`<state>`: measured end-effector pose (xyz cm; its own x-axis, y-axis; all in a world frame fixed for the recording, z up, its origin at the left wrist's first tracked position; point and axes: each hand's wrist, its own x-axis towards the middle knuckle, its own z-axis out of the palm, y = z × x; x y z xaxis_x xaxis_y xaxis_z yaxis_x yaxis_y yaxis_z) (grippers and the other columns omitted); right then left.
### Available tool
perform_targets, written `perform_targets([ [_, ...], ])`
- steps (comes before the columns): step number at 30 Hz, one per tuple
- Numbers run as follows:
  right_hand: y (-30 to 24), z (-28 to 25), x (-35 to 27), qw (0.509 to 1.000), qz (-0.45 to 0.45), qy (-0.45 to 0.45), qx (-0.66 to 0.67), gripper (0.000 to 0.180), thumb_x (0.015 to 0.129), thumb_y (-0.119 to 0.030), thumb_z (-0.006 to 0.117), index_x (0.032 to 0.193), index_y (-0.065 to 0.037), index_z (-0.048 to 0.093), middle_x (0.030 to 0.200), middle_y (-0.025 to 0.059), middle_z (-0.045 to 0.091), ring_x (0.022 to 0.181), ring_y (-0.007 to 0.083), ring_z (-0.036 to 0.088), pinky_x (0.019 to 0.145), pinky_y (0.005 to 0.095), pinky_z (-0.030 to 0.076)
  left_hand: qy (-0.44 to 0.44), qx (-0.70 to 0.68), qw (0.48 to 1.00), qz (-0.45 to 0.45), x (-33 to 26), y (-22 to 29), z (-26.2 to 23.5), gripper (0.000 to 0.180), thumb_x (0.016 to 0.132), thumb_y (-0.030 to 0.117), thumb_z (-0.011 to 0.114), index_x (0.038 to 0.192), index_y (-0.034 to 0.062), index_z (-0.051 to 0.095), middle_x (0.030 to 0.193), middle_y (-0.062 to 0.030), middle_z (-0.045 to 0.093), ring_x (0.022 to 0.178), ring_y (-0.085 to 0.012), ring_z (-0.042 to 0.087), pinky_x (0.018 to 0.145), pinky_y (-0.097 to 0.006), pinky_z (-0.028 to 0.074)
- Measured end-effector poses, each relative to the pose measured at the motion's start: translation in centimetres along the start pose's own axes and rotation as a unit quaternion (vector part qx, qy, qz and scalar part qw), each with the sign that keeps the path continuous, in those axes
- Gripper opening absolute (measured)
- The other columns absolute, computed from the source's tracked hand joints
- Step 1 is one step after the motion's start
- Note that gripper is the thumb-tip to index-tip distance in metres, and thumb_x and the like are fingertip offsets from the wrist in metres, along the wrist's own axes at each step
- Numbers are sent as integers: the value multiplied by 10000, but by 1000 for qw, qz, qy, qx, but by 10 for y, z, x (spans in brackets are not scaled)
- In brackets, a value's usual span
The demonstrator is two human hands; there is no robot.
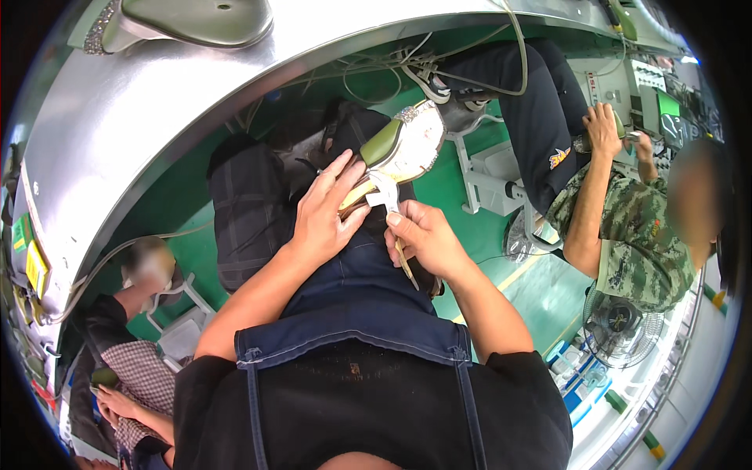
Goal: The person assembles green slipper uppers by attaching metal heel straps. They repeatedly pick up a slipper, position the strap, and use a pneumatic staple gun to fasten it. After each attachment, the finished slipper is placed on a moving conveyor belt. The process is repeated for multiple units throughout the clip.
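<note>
My left hand (321, 215) grips an olive-green shoe (399, 145) with a white sole and a glittery trim, held over my lap below the conveyor's edge. My right hand (423, 235) pinches a thin yellowish stick-like tool (405, 262) and presses a small white strip (384, 192) against the shoe's heel end. A dark blue apron (352, 298) covers my lap beneath both hands.
A curved shiny metal conveyor (157, 117) runs across the top with another green shoe (196, 19) on it. A person in a camouflage shirt (634, 235) sits at my right, another person (133, 360) at my left. A floor fan (619, 325) stands at lower right.
</note>
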<state>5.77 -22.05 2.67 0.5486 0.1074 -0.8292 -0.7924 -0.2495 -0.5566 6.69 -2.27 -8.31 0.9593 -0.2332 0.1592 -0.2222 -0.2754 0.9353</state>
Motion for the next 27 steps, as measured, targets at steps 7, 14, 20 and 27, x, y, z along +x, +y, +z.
perform_targets([
  [7, -9, -22, 5, 995, 43, -69, 63, 306, 1047, -317, 627, 1069, -13, 597, 853, 69, 664, 666, 169, 681, 617, 321, 586, 20, 59, 994, 90, 2, -3, 1, 671, 771, 121, 856, 1401, 94, 623, 1446, -216, 571, 1130, -404, 666, 907, -441, 593],
  [14, -70, -54, -25, 951, -13, -83, -296, 214, 1023, -121, 574, 1093, 69, 643, 938, 142, 741, 815, 221, 743, 712, 353, 595, -45, 169, 982, 73, 4, 6, -6, 606, 847, 173, 813, 1411, 70, 614, 1468, -218, 551, 1136, -390, 659, 903, -433, 598],
  [20, -71, -8, -43, 878, -206, 90, -423, 492, 990, -67, 552, 1470, -21, 451, 840, 169, 695, 765, 295, 713, 694, 402, 550, -51, 187, 980, 44, 0, 18, -8, 568, 870, 181, 789, 1407, 101, 621, 1495, -184, 523, 1112, -355, 636, 833, -437, 612],
  [27, -64, 15, -36, 870, -283, 115, -387, 679, 986, 17, 558, 1609, -29, 290, 1270, 320, 653, 1165, 503, 634, 996, 494, 501, -59, 188, 980, -5, -5, 27, -9, 597, 865, 169, 786, 1433, 189, 605, 1496, -147, 517, 1139, -342, 618, 779, -445, 612],
])
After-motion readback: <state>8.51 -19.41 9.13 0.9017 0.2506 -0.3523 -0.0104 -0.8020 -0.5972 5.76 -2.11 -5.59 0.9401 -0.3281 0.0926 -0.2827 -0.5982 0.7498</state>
